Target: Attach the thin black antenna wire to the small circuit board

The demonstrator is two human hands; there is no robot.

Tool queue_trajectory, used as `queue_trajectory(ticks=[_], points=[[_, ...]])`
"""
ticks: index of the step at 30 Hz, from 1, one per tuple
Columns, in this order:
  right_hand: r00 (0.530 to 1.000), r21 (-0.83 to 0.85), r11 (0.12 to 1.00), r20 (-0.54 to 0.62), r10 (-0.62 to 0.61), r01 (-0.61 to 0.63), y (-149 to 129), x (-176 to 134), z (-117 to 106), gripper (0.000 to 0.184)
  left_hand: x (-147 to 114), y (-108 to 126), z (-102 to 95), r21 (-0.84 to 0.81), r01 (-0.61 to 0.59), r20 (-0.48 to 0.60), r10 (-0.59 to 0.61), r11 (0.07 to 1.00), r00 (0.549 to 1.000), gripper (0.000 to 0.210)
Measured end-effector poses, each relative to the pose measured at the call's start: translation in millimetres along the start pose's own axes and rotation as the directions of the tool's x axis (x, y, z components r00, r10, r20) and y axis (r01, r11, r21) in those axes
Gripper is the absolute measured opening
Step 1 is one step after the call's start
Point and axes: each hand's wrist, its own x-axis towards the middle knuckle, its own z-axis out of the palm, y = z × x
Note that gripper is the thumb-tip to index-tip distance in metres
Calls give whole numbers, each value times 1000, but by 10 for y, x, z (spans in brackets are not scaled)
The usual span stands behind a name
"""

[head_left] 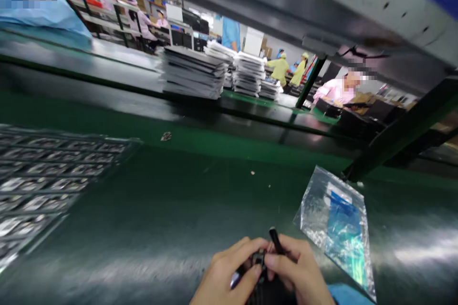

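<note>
At the bottom edge, just above the dark green work surface (171,219), the left hand (223,276) and the right hand (298,271) meet, fingers pinched together on a small black plastic part (258,260); a thin black stick-like piece (276,240) juts up from the right hand. A clear plastic bag with a blue label (338,224) lies just to the right, and a clear compartmented tray (43,181) sits well apart on the left

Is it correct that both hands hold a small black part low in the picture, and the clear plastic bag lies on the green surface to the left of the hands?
Not quite. The head view shows the clear plastic bag lying to the right of the hands, not the left. The rest holds: the left hand and right hand together hold a small black part low in the picture, over the green surface.
</note>
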Motion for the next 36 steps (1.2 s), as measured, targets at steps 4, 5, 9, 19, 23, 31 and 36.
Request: queue_trajectory(ticks=[4,5,9,19,23,31,36], points=[[982,150,971,0,189,-187,-176,-91,-45,19,-15,198,-34,-66,181,63,-176,981,982,24],[975,175,960,8,221,-218,-198,-99,-60,17,-16,224,-39,-83,208,80,-202,974,976,23],[955,237,926,36,295,-295,-230,-97,-91,17,-38,261,-56,-152,256,125,-239,955,963,23],[931,258,902,-24,364,-346,-305,-93,-75,15,-32,276,-104,-251,327,225,-274,911,935,19],[933,269,904,-48,356,-331,-309,-110,-70,12,-41,278,-94,-327,433,296,-344,840,891,11],[948,278,911,-5,320,-306,-308,-117,-75,11,8,331,-90,-365,575,345,-467,733,814,9],[947,267,915,-26,321,-303,-332,-144,-68,11,-14,305,-95,-284,476,286,-400,832,871,9]])
